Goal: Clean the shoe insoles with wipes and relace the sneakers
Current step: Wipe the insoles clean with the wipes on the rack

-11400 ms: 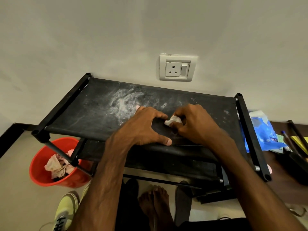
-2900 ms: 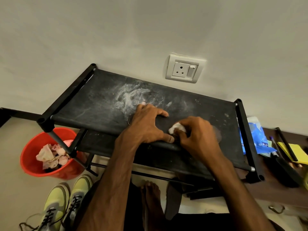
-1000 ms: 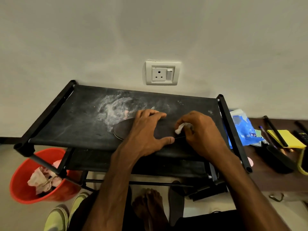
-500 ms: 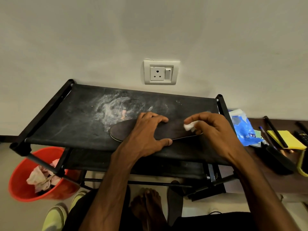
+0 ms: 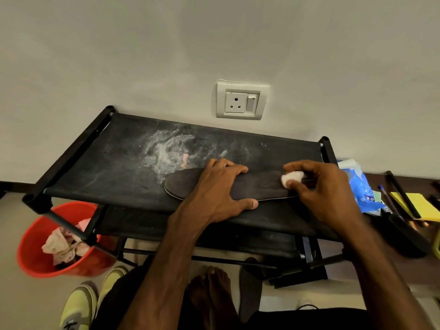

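Observation:
A dark insole (image 5: pixel 262 185) lies flat on the black fabric top of a shoe rack (image 5: pixel 114 163). My left hand (image 5: pixel 219 189) presses on its middle with spread fingers. My right hand (image 5: pixel 323 189) pinches a small crumpled white wipe (image 5: pixel 292 177) against the insole's right end. Two yellow-green sneakers (image 5: pixel 81 303) stand on the floor at the lower left, partly cut off. A second dark insole (image 5: pixel 250 282) lies on the floor beside my bare foot.
A red bucket (image 5: pixel 33 256) with used wipes stands under the rack's left corner. A blue wipes pack (image 5: pixel 359 186), pens and a yellow notepad (image 5: pixel 419 206) lie on a brown shelf to the right. A wall socket (image 5: pixel 241 101) sits behind the rack.
My right hand has carried the wipe rightwards along the insole to its right end. My left hand has stayed pressed on the insole's middle.

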The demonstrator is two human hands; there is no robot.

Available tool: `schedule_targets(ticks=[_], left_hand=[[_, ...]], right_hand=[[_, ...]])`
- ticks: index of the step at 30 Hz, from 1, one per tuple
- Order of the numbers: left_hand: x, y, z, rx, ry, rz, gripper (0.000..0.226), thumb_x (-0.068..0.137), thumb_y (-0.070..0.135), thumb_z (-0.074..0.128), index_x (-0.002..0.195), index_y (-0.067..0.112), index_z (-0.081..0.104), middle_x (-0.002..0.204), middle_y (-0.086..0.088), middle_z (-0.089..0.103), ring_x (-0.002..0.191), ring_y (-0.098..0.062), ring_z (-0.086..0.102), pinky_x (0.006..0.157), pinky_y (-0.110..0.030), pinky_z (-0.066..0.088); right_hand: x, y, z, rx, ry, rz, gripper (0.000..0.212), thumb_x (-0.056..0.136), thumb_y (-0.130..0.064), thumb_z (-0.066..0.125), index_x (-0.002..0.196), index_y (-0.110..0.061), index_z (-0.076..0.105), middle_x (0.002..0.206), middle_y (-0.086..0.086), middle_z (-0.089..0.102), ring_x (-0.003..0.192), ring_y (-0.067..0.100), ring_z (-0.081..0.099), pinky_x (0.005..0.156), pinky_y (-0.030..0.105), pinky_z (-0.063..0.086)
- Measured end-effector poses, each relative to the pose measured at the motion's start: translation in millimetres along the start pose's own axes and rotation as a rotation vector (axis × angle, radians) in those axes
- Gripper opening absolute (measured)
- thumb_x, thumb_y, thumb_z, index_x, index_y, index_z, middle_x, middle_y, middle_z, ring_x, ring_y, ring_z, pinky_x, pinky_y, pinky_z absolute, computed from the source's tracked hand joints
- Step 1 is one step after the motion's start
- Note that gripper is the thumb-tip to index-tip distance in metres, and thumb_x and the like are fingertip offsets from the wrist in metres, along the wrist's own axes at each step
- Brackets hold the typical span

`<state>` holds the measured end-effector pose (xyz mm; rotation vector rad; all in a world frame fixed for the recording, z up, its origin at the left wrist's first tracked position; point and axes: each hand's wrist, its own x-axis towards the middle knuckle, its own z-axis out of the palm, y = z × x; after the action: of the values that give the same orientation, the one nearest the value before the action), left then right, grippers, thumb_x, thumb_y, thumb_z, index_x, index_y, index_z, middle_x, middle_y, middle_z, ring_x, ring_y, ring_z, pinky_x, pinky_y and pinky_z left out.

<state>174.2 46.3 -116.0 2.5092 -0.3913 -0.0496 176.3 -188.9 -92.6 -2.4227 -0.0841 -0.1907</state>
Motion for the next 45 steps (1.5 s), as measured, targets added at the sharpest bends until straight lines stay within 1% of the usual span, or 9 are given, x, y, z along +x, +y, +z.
schedule_targets(ticks=[10,16,20,24,27,34,38,41,45], left_hand=[[2,0,5,-0.005,0.03,-0.033,0.079,0.072,0.059,0.079,0.142,0.034,0.052,0.13,0.006,0.046,0.124,-0.016,0.031,0.11,-0.036,0.032],[5,0,5,0.009,0.018,-0.037,0.07,0.071,0.048,0.076,0.137,0.035,0.056,0.128,0.002,0.05,0.122,-0.022,0.036,0.105,-0.039,0.037],[4,1,6,-0.022,0.023,-0.049,0.075,0.071,0.057,0.081,0.138,0.035,0.056,0.129,0.006,0.047,0.122,-0.017,0.033,0.106,-0.034,0.034],[3,1,6,-0.032,0.047,-0.058,0.073,0.07,0.057,0.082,0.136,0.035,0.058,0.129,0.007,0.048,0.122,-0.015,0.034,0.106,-0.032,0.034],[3,1,5,-0.02,0.054,-0.071,0.075,0.068,0.056,0.083,0.136,0.035,0.059,0.129,0.005,0.049,0.122,-0.017,0.034,0.106,-0.034,0.035],[5,2,7,-0.006,0.033,-0.06,0.062,0.073,0.042,0.078,0.132,0.036,0.06,0.126,0.002,0.051,0.121,-0.022,0.037,0.104,-0.039,0.038],[3,3,6,-0.027,0.015,-0.065,0.074,0.073,0.056,0.081,0.138,0.034,0.056,0.13,0.005,0.047,0.125,-0.017,0.032,0.108,-0.034,0.033],[4,2,6,-0.02,0.02,-0.079,0.075,0.071,0.056,0.082,0.137,0.033,0.057,0.129,0.006,0.048,0.123,-0.016,0.033,0.108,-0.033,0.033],[6,1,6,-0.023,0.024,-0.067,0.07,0.067,0.033,0.078,0.134,0.03,0.057,0.122,0.002,0.055,0.119,-0.019,0.039,0.103,-0.033,0.039]], right_hand=[[-6,-17,19,-0.294,-0.058,-0.042,0.015,0.09,-0.01,0.069,0.091,-0.02,0.08,0.095,0.007,0.072,0.087,0.026,0.069,0.079,0.032,0.054],[-12,-43,59,-0.265,-0.143,-0.268,0.012,0.085,-0.005,0.07,0.087,-0.013,0.079,0.088,0.007,0.072,0.075,0.024,0.066,0.066,0.031,0.051],[-8,-33,40,-0.134,-0.079,-0.135,0.014,0.085,-0.008,0.072,0.084,-0.019,0.081,0.079,-0.001,0.075,0.071,0.014,0.068,0.067,0.023,0.052],[3,-10,20,-0.239,0.022,0.038,0.018,0.082,-0.011,0.071,0.091,-0.023,0.081,0.089,0.002,0.077,0.082,0.021,0.072,0.079,0.033,0.059],[0,-17,30,-0.286,-0.015,-0.035,0.012,0.081,-0.015,0.066,0.083,-0.019,0.078,0.082,0.006,0.073,0.074,0.025,0.069,0.07,0.039,0.059],[-4,-42,55,-0.138,-0.138,-0.209,0.02,0.083,-0.01,0.072,0.09,-0.025,0.083,0.083,-0.007,0.076,0.067,0.002,0.063,0.061,0.007,0.047],[16,-23,39,-0.173,0.011,-0.028,0.013,0.082,-0.017,0.072,0.087,-0.026,0.081,0.084,-0.007,0.077,0.074,0.011,0.07,0.072,0.037,0.062],[20,-24,41,-0.192,0.03,0.001,0.013,0.081,-0.014,0.07,0.083,-0.023,0.079,0.083,-0.003,0.077,0.075,0.017,0.071,0.072,0.04,0.062],[2,-51,63,-0.124,-0.207,-0.181,0.017,0.079,-0.013,0.067,0.088,-0.02,0.081,0.077,0.003,0.076,0.068,0.019,0.07,0.064,0.036,0.057]])
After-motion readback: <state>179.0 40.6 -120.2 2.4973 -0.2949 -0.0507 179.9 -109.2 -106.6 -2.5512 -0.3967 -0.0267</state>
